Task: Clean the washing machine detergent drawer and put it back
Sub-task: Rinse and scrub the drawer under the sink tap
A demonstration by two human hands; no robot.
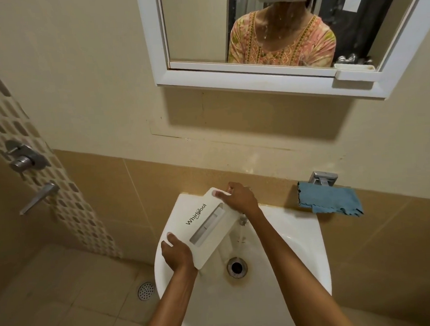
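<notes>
Gripping drawer [207,221] ends, left hand [177,256] and right hand [238,199], over sink [301,233].

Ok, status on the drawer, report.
Left hand grips near end, right hand grips far end. Detergent drawer held over sink, front panel up, tap water running. Blue cloth on ledge, clear of it.

A: Here's the drawer [207,226]: white plastic, front panel turned up, "Whirlpool" in dark letters along it

B: And a long recessed slot just beside that logo. The panel's tilted, running diagonally from near left to far right

A: It's held over the left part of the sink [300,223], left hand [178,257] gripping the near end, right hand [238,199] gripping the far end

B: The body under the panel is mostly hidden
</notes>
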